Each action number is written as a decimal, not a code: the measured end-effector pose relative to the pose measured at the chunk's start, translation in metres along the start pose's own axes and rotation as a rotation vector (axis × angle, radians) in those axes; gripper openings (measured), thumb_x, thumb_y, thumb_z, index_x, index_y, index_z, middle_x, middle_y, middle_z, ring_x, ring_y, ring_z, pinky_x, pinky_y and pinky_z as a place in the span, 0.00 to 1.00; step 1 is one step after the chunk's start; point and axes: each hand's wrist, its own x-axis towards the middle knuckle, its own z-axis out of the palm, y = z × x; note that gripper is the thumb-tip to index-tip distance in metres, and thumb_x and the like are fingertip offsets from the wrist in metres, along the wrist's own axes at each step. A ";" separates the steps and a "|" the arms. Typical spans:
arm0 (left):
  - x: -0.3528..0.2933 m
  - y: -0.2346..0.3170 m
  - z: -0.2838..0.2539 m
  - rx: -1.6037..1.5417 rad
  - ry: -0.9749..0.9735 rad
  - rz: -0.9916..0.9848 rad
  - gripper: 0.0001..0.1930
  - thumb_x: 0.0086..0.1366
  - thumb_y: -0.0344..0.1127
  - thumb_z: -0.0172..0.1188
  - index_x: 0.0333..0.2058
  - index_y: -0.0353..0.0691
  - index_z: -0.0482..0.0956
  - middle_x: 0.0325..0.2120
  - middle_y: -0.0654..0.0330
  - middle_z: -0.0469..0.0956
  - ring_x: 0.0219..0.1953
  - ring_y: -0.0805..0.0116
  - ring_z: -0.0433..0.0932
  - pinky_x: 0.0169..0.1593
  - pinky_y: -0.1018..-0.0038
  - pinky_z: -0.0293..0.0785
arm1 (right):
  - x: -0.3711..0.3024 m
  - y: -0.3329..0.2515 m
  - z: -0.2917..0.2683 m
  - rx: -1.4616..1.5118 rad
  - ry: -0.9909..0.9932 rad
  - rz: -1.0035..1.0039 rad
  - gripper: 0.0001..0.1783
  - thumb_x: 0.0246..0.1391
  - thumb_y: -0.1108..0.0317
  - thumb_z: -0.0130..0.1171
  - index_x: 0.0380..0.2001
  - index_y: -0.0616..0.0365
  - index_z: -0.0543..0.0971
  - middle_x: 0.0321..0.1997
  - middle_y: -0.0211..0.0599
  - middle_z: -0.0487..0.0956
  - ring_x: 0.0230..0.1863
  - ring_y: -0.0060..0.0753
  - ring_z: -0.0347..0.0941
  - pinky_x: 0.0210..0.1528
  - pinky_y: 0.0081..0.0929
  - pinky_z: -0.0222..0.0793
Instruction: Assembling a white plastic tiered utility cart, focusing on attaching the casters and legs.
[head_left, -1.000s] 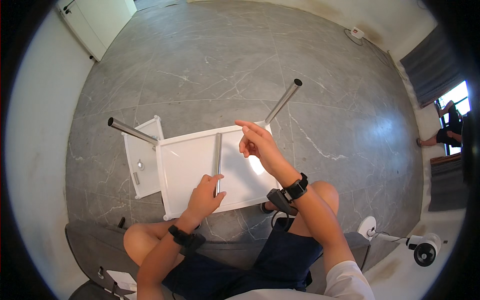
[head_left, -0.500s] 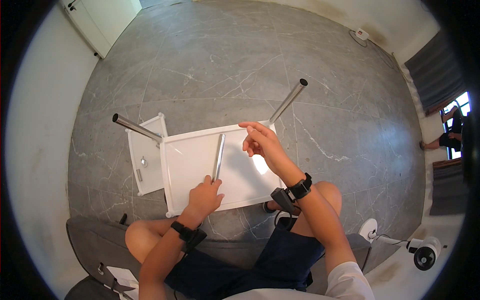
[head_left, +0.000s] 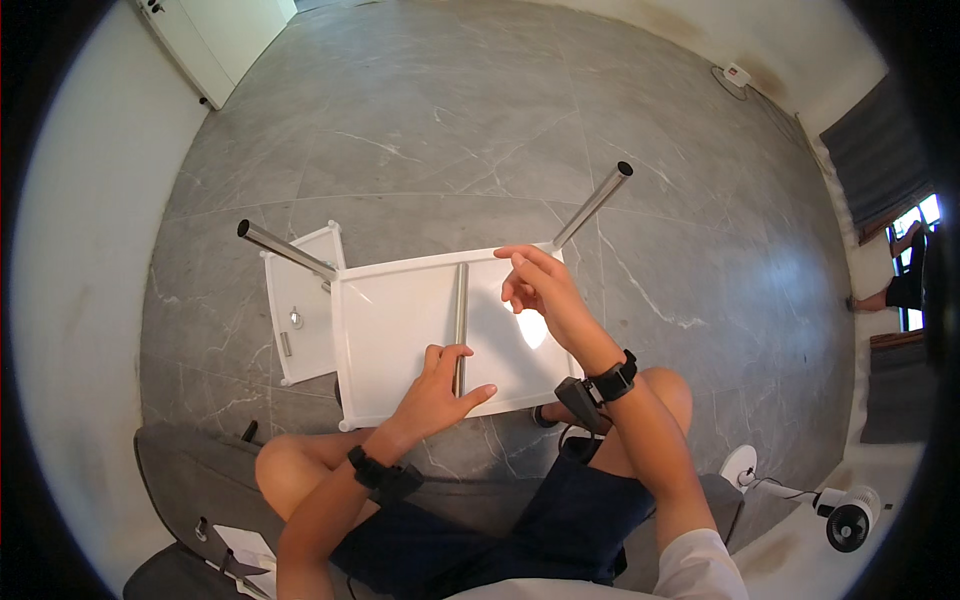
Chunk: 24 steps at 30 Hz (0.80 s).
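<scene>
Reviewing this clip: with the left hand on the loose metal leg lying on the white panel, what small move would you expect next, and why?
Probably lifting the loose leg upright toward a free corner. The left hand grips its near end, the right hand hovers by the white panel, and two legs already stand mounted.

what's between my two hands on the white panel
In the head view, the metal tube lying on the white panel runs up from the left hand. Between it and the right hand there is only bare panel surface.

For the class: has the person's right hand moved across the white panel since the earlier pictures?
Cannot tell. The right hand hovers by the far edge of the white panel, right of the metal rod, much as before; the camera itself shifted.
</scene>
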 end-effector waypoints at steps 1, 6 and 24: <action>0.000 0.000 0.000 -0.038 0.019 0.015 0.34 0.62 0.53 0.67 0.59 0.42 0.65 0.48 0.48 0.63 0.41 0.52 0.77 0.47 0.63 0.75 | -0.001 0.000 0.000 0.000 -0.005 -0.002 0.20 0.69 0.53 0.51 0.53 0.54 0.76 0.27 0.30 0.78 0.24 0.16 0.70 0.32 0.18 0.68; 0.003 -0.002 -0.004 -0.172 0.073 0.068 0.33 0.63 0.51 0.68 0.59 0.42 0.65 0.46 0.52 0.64 0.43 0.61 0.72 0.48 0.68 0.73 | 0.001 0.003 0.001 -0.011 -0.003 -0.008 0.21 0.69 0.52 0.50 0.53 0.54 0.76 0.27 0.29 0.78 0.26 0.17 0.69 0.34 0.19 0.66; 0.007 -0.004 -0.013 -0.870 0.032 -0.013 0.18 0.75 0.43 0.52 0.56 0.40 0.69 0.42 0.60 0.68 0.34 0.74 0.70 0.43 0.73 0.72 | 0.000 0.003 0.002 -0.094 -0.019 0.003 0.17 0.68 0.54 0.53 0.50 0.53 0.78 0.27 0.30 0.79 0.24 0.17 0.71 0.31 0.18 0.68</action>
